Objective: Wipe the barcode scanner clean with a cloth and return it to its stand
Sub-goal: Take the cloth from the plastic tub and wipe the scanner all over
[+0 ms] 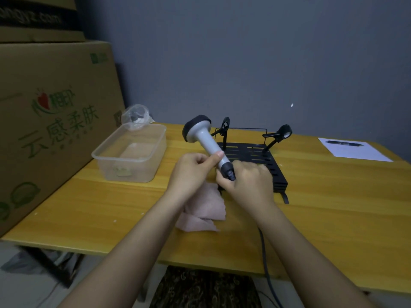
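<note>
The barcode scanner [205, 138] is grey with a black head and is tilted up to the left above the table. My right hand [249, 181] grips the black lower end of its handle. My left hand [191, 172] is curled in a fist with its thumb pressed on the grey handle. A pink cloth [206, 210] hangs from under that hand down to the table. The black stand [266, 156], a slotted base with two clip arms, sits just behind my hands with nothing in it. The scanner's dark cable [264, 252] runs off the table's near edge.
A clear plastic tub [131, 152] stands at the left with a crumpled plastic bag [135, 115] behind it. Large cardboard boxes [51, 121] wall off the left side. A sheet of paper [355, 151] with a pen [343, 142] lies at the far right.
</note>
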The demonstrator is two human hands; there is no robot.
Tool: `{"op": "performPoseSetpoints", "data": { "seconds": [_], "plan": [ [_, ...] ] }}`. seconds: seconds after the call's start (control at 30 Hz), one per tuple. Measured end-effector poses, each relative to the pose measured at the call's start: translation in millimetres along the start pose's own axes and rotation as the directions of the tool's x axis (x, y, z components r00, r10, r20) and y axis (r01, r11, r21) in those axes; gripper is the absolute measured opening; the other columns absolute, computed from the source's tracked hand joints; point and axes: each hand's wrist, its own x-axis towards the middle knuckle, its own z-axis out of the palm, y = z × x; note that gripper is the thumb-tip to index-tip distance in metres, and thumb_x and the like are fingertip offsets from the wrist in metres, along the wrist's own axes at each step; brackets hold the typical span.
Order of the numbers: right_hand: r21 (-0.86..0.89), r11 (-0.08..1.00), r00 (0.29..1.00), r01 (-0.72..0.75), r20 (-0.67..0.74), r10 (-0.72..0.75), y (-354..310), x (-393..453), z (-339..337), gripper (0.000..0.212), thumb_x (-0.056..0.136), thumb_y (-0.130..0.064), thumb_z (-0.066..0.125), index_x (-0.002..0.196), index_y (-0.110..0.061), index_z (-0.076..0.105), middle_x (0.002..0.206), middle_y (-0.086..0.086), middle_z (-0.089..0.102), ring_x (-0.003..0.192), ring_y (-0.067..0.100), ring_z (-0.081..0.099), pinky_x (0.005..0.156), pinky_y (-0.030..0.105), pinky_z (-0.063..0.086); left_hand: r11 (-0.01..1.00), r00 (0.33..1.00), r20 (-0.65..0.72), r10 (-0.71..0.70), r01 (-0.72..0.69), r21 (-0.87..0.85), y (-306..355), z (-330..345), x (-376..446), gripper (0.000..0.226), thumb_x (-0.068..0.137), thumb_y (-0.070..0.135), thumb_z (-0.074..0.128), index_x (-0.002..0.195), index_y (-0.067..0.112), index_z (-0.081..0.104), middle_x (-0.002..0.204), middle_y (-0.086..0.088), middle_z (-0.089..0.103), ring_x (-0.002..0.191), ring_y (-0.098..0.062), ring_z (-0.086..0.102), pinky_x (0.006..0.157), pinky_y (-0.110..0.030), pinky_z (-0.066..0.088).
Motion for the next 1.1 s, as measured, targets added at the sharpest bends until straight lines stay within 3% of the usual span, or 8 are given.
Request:
{"op": "performPoseSetpoints", "data": {
  "seconds": [0.27, 0.37, 0.5, 0.57, 0.63, 0.77, 0.93, 1.1],
  "plan": [
    [-0.161, 0.983, 0.993, 0.091, 0.084, -0.078, -8, -3, 1, 0.051, 0.082, -0.055, 0.040, 0.062, -0.011, 0.056, 0.052, 0.003, 0.059, 0.050, 0.024, 0.057, 0.059, 0.034, 0.038, 0.958, 0.983, 0.028, -0.181, 0.183, -0.219, 0, -4, 1, 0.035, 0.070, 0.039, 0.078, 0.061, 0.013, 0.057, 0.066, -0.009, 0.057, 0.059, -0.017, 0.048, 0.059, -0.027, 0.035],
    [0.143, 0.990, 0.945, -0.018, 0.325, -0.030, 5, 0, -12, 0.066, 0.080, -0.074, 0.027, 0.074, -0.017, 0.059, 0.067, -0.003, 0.062, 0.064, 0.018, 0.055, 0.066, 0.037, 0.038, 0.936, 0.981, 0.047, -0.186, 0.192, -0.294, -4, -13, 1, 0.036, 0.065, 0.042, 0.079, 0.068, 0.011, 0.061, 0.075, -0.015, 0.061, 0.069, -0.022, 0.051, 0.067, -0.032, 0.037],
    [0.663, 0.532, 0.824, -0.526, 0.552, 0.127, 33, 4, -14, 0.038, 0.097, -0.044, 0.045, 0.085, -0.020, 0.072, 0.080, -0.001, 0.071, 0.073, 0.011, 0.063, 0.070, 0.030, 0.047, 0.948, 0.989, 0.048, -0.141, 0.149, -0.283, -11, -28, -4, 0.026, 0.081, 0.027, 0.071, 0.074, 0.004, 0.061, 0.066, -0.011, 0.060, 0.059, -0.016, 0.054, 0.063, -0.030, 0.041],
    [0.577, 0.711, 0.818, -0.403, 0.575, -0.002, 38, 5, 2, 0.015, 0.092, -0.028, 0.062, 0.102, -0.025, 0.073, 0.104, -0.006, 0.071, 0.098, 0.008, 0.063, 0.090, 0.035, 0.049, 0.945, 0.989, 0.072, -0.125, 0.141, -0.296, -15, -35, -9, 0.024, 0.084, 0.022, 0.067, 0.086, -0.001, 0.063, 0.070, -0.012, 0.062, 0.059, -0.011, 0.059, 0.064, -0.023, 0.049],
    [0.517, 0.799, 0.716, -0.308, 0.678, -0.162, 29, 8, 18, 0.041, 0.085, -0.034, 0.070, 0.124, -0.030, 0.063, 0.132, -0.005, 0.058, 0.124, 0.012, 0.050, 0.105, 0.039, 0.040, 0.948, 0.989, 0.089, -0.121, 0.142, -0.283, -19, -43, -12, 0.027, 0.085, 0.020, 0.066, 0.095, -0.006, 0.064, 0.079, -0.015, 0.064, 0.063, -0.011, 0.063, 0.065, -0.020, 0.054],
    [0.388, 0.917, 0.580, -0.097, 0.770, -0.264, -4, 6, 35, 0.055, 0.076, -0.052, 0.069, 0.126, -0.034, 0.055, 0.128, -0.012, 0.055, 0.111, 0.012, 0.045, 0.094, 0.046, 0.038, 0.949, 0.983, 0.108, -0.148, 0.172, -0.265, -27, -55, -19, 0.040, 0.086, 0.019, 0.065, 0.100, -0.018, 0.061, 0.089, -0.020, 0.065, 0.076, -0.017, 0.064, 0.067, -0.017, 0.056],
    [0.353, 0.934, 0.675, -0.052, 0.702, -0.228, -29, 4, 37, 0.022, 0.085, -0.028, 0.063, 0.084, -0.007, 0.060, 0.083, 0.003, 0.056, 0.079, 0.026, 0.055, 0.061, 0.036, 0.040, 0.952, 0.981, 0.132, -0.140, 0.170, -0.253, -32, -63, -25, 0.017, 0.089, 0.019, 0.061, 0.077, 0.008, 0.067, 0.077, -0.009, 0.068, 0.072, -0.013, 0.064, 0.072, -0.018, 0.056],
    [0.406, 0.886, 0.944, -0.223, 0.317, 0.092, -8, 24, -13, 0.011, 0.081, -0.022, 0.066, 0.089, -0.020, 0.057, 0.108, -0.004, 0.053, 0.089, 0.011, 0.049, 0.064, 0.023, 0.039, 0.950, 0.982, 0.138, -0.131, 0.164, -0.264, -34, -65, -24, 0.023, 0.090, 0.017, 0.059, 0.068, 0.016, 0.065, 0.064, 0.005, 0.068, 0.065, -0.007, 0.064, 0.072, -0.017, 0.056]
  ]
}}
